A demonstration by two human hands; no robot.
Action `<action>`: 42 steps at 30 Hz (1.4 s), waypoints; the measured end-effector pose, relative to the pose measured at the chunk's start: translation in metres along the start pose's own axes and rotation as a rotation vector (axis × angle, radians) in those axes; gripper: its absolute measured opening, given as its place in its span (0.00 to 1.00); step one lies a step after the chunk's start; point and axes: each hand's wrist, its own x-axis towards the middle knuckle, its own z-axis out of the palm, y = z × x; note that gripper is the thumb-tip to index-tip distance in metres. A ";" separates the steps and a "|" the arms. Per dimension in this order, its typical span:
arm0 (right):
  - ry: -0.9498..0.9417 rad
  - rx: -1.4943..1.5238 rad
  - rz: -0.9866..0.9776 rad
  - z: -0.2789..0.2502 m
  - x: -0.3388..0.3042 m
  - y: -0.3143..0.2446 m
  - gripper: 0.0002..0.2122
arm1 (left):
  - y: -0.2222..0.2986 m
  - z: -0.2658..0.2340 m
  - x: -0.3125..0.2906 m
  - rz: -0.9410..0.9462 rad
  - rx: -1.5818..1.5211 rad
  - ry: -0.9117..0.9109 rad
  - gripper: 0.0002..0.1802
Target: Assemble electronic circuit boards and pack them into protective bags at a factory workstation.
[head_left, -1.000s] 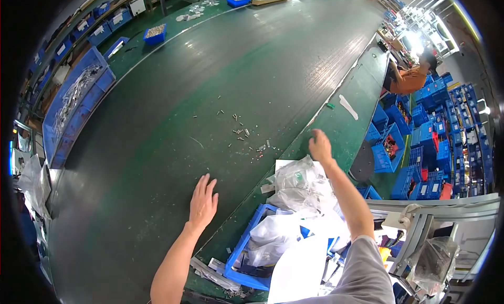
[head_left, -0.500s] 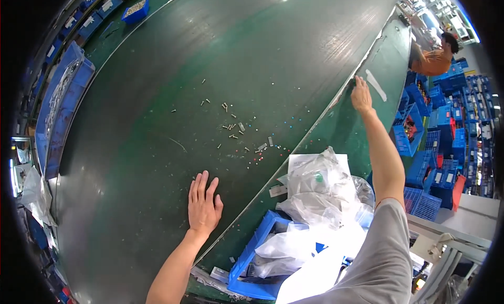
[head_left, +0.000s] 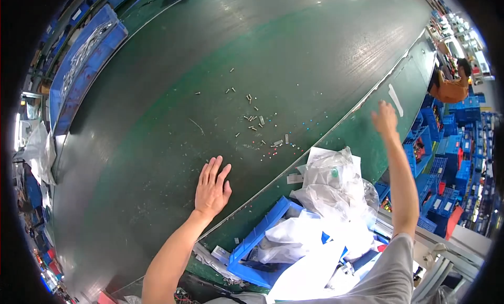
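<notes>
My left hand [head_left: 211, 191] lies flat on the dark green table [head_left: 157, 167], fingers stretched, with nothing held. Farther right, my right hand [head_left: 386, 118] is over the strip of table beyond the pale seam, slightly blurred. Its fingers are apart and no object shows in them. Small metal pins [head_left: 249, 98] lie scattered ahead of my left hand. Among them are a few small grey rectangular pieces [head_left: 277, 143]. Tiny red, blue and white dots [head_left: 303, 123] are sprinkled nearby, too small to name. A pale strip [head_left: 396, 100] lies just beyond my right hand.
Close to me stand a blue bin [head_left: 257, 236] and crumpled clear plastic bags [head_left: 331, 183]. A long blue tray [head_left: 79, 62] of thin pale parts is at the far left. Blue crates [head_left: 430, 118] stack up on the right, with a person in orange [head_left: 450, 90] behind them.
My right hand has come away from the pale seam and moved slightly nearer me over the side strip. The left hand stays flat on the table. The view has shifted.
</notes>
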 end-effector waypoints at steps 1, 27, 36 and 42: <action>0.106 0.183 -0.135 -0.013 -0.013 -0.030 0.18 | 0.000 -0.001 -0.002 -0.003 0.007 -0.002 0.33; -0.015 0.869 -0.581 -0.011 -0.150 -0.242 0.09 | 0.002 -0.037 -0.052 -0.400 -0.770 -0.045 0.16; -0.082 0.786 -0.745 -0.037 -0.159 -0.265 0.07 | -0.043 -0.139 -0.216 -0.770 -1.191 0.304 0.11; -0.217 0.836 -0.681 -0.038 -0.184 -0.282 0.09 | -0.035 -0.178 -0.348 -1.059 -1.109 0.546 0.15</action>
